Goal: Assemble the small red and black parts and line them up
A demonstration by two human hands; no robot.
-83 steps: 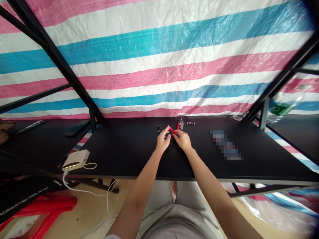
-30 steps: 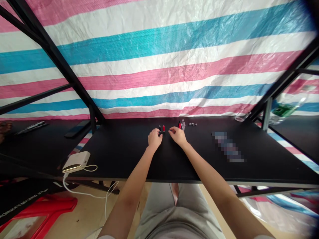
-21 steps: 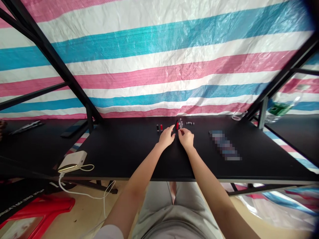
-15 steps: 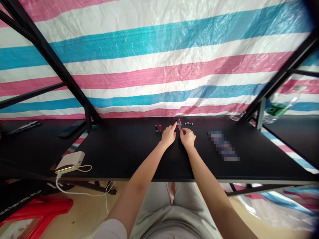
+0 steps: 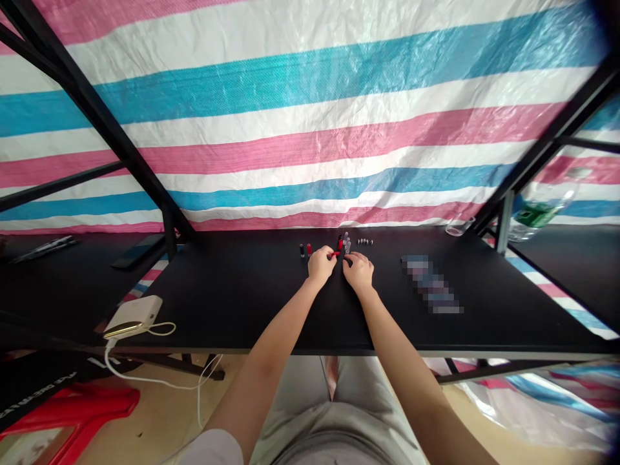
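My left hand pinches a small red cylinder between thumb and fingertips, just above the black tabletop. Close beside it, my right hand is closed with its fingertips together; whatever they hold is too small to make out. Just beyond both hands stand several small red and black cylinders and a cluster of clear tube-like pieces. A black cylinder and a red cylinder stand upright left of my left hand. Several tiny shiny pieces lie in a row behind my right hand.
On the black table, a blurred-out flat object lies to the right. A clear cup rests near the right frame post. A white box with a cable sits at the left front corner. Striped sheeting hangs behind.
My left hand has drawn back slightly from the cluster of cylinders, and a red cylinder now shows between its fingers. My right hand has shifted slightly left.
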